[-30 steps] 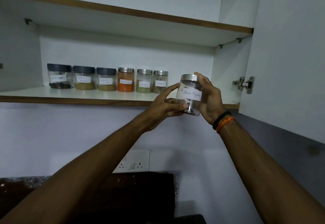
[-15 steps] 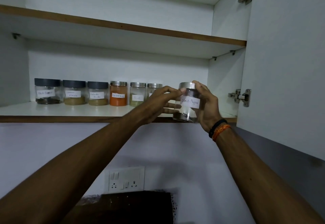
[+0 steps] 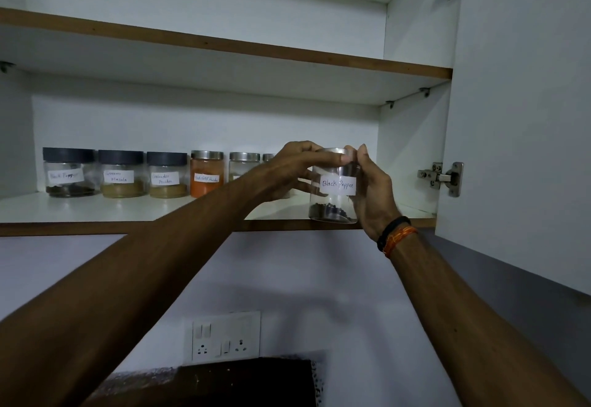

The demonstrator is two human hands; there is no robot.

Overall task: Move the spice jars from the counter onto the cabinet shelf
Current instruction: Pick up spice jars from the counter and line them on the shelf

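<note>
Both hands clasp the clear, steel-lidded jar labelled Black Pepper (image 3: 334,189) at the front edge of the white, wood-edged lower cabinet shelf (image 3: 134,211): right hand (image 3: 372,195) wraps its side, left hand (image 3: 295,166) pinches the lid, probably to steady it. Behind, a row of labelled spice jars (image 3: 166,173) lines the back wall, leaving space at its right end.

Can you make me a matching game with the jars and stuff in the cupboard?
Things:
1. red chilli jar
2. held pepper jar
3. door hinge
4. wall socket

Descriptions:
A. below the shelf
B. between two hands
C. orange powder inside
D. silver metal, on the right

Pairs: 1-C, 2-B, 3-D, 4-A
</note>
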